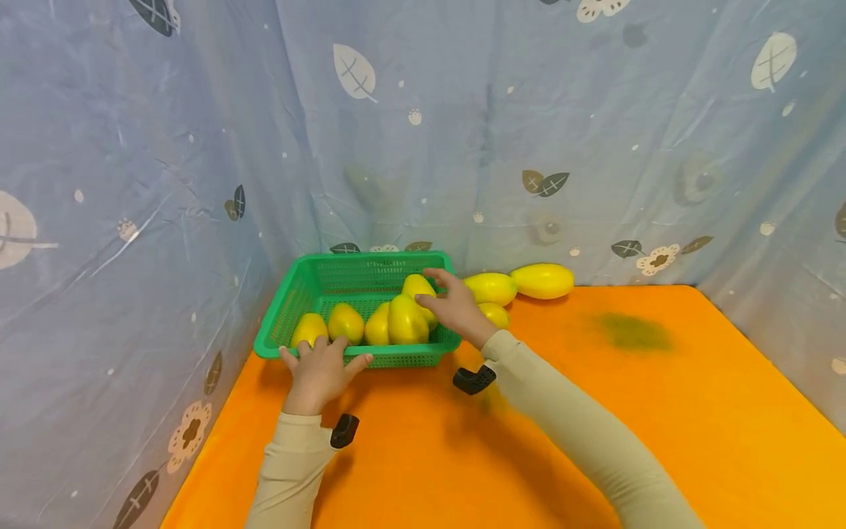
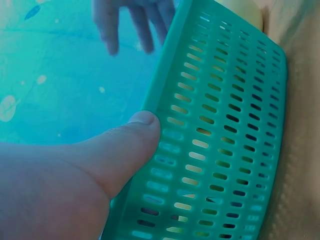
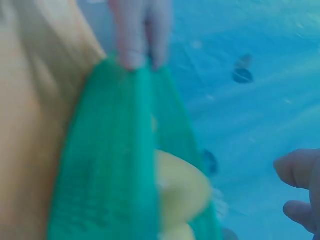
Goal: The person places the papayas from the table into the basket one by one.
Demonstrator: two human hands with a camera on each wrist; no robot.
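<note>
A green plastic basket (image 1: pixel 380 351) with slotted walls holds several smooth yellow, mango-like fruits (image 1: pixel 407 320). My left hand (image 1: pixel 319 373) grips its near rim toward the left, fingers over the edge and thumb along the outside. In the left wrist view the thumb (image 2: pixel 132 142) lies against the rim. Over the basket's right end is my right hand (image 1: pixel 456 303), its fingers apart beside the rightmost fruits and nothing held. Its fingertips (image 3: pixel 292 167) show at the right of the right wrist view, off the basket.
Outside the basket's right end lie two long yellow fruits (image 1: pixel 543 281) end to end and a smaller one (image 1: pixel 494 315). Blue leaf-printed curtain (image 1: pixel 423 162) hangs behind and on both sides. An orange cloth (image 1: pixel 661 411) covers the table.
</note>
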